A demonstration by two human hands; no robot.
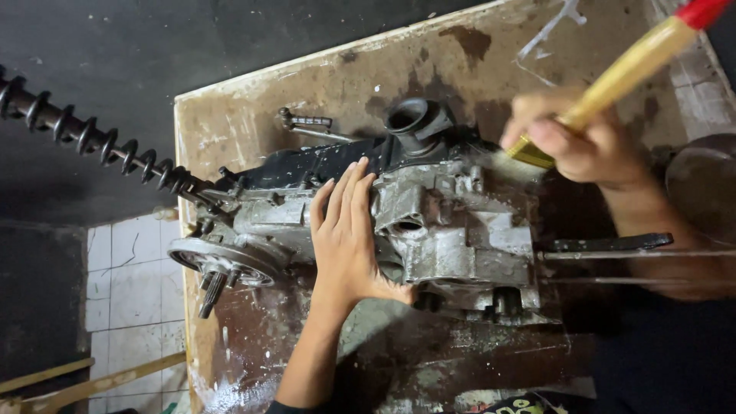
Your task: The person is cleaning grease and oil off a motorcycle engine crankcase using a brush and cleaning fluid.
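Grey cast-metal engine casing (452,230) lies on its side mid-desk, on a stained, greasy wooden desk (253,100). Left hand (346,238) rests flat on casing, fingers (349,188) straight and together, gripping nothing. Right hand (579,142) fingers wrapped round yellow-handled paintbrush with red end (625,73); bristles touch casing's upper edge. Black coil spring (92,134) juts left.

A grey and black engine casing (429,222) lies on a stained brown board (253,107); the brush handle (629,65) is yellow, tipped red.
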